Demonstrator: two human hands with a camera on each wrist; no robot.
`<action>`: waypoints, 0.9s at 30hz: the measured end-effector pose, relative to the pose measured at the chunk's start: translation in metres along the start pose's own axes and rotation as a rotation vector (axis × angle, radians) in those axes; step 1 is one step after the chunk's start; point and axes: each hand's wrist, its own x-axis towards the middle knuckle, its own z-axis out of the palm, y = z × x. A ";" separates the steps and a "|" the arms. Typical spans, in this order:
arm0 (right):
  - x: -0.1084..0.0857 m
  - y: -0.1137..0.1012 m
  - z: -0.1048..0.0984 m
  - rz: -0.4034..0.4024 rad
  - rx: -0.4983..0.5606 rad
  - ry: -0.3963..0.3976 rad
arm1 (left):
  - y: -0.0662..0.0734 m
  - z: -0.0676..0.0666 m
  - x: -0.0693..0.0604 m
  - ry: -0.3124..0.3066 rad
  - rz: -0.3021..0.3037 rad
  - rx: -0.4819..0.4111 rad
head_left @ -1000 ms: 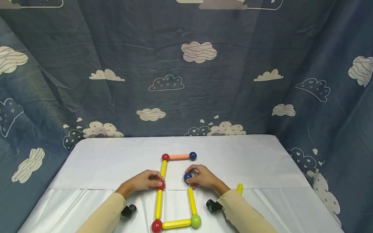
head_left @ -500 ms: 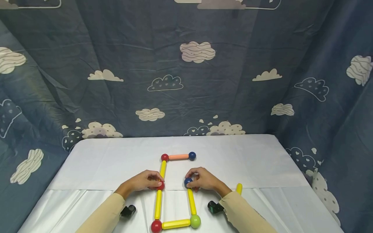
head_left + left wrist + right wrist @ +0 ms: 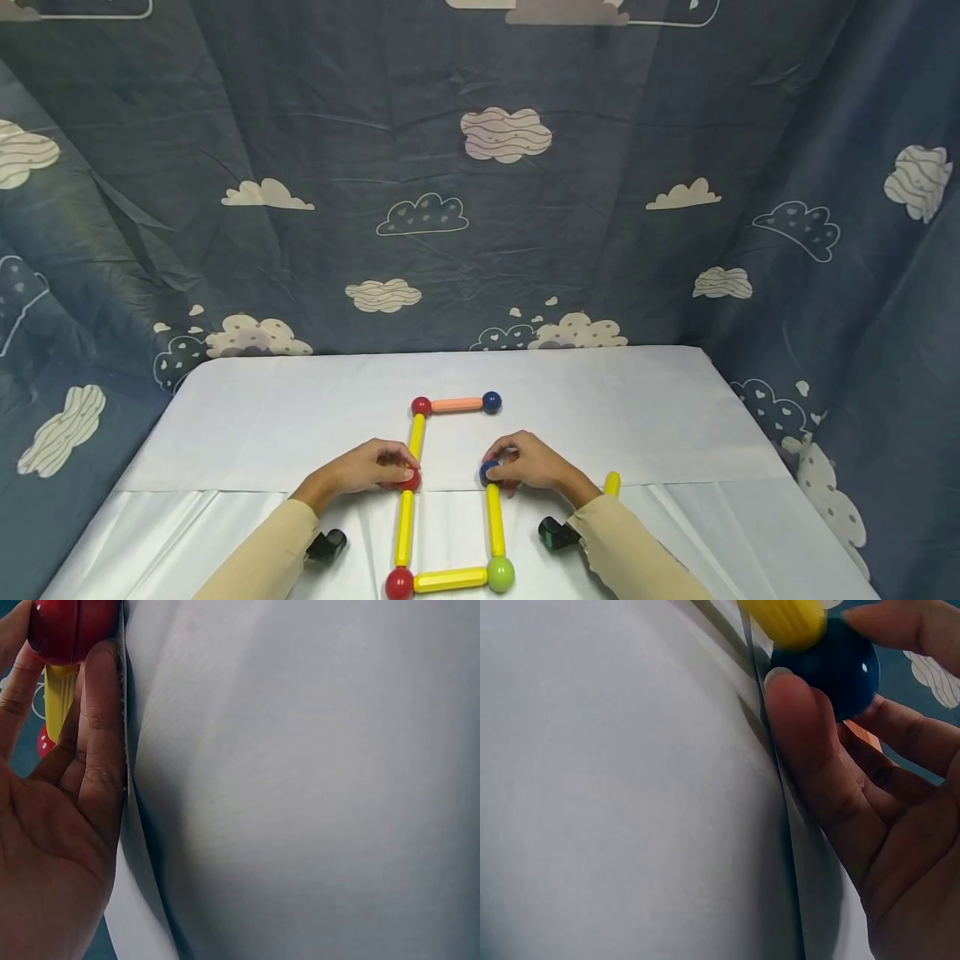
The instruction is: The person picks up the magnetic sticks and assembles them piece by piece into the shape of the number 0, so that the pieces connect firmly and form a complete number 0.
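Observation:
My left hand (image 3: 363,471) holds a red ball (image 3: 411,480) between thumb and fingers; a yellow stick (image 3: 417,437) runs from it to a far red ball (image 3: 421,407), another yellow stick (image 3: 404,528) to a near red ball (image 3: 399,583). With my right hand (image 3: 534,463) I pinch a blue ball (image 3: 840,671) that meets the end of a yellow stick (image 3: 791,619). That stick leads to a green ball (image 3: 500,574), joined by a yellow stick (image 3: 450,580) to the near red ball. An orange stick (image 3: 456,405) links the far red ball to another blue ball (image 3: 491,402).
A further yellow stick (image 3: 612,483) lies on the white-covered table (image 3: 300,392), partly hidden by the right sleeve (image 3: 622,542). Black wrist devices show beside both sleeves. A dark cloud-patterned curtain (image 3: 322,125) stands behind and at the sides.
My right hand has brought the blue ball down toward me onto the yellow stick's end, which then shifted slightly right. The left hand stays on the red ball.

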 end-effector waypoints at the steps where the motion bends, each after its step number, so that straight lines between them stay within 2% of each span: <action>1: -0.001 0.000 0.000 0.000 0.000 0.001 | 0.000 0.000 0.000 0.000 -0.001 0.000; 11: -0.007 0.003 -0.005 -0.015 0.056 0.006 | -0.001 0.000 0.001 -0.003 0.006 0.012; 19: -0.009 0.003 -0.008 -0.001 0.031 0.027 | -0.001 -0.001 0.000 -0.007 0.012 0.011; 27: -0.010 0.000 -0.011 -0.007 0.041 0.010 | -0.001 0.000 0.001 0.001 0.002 0.009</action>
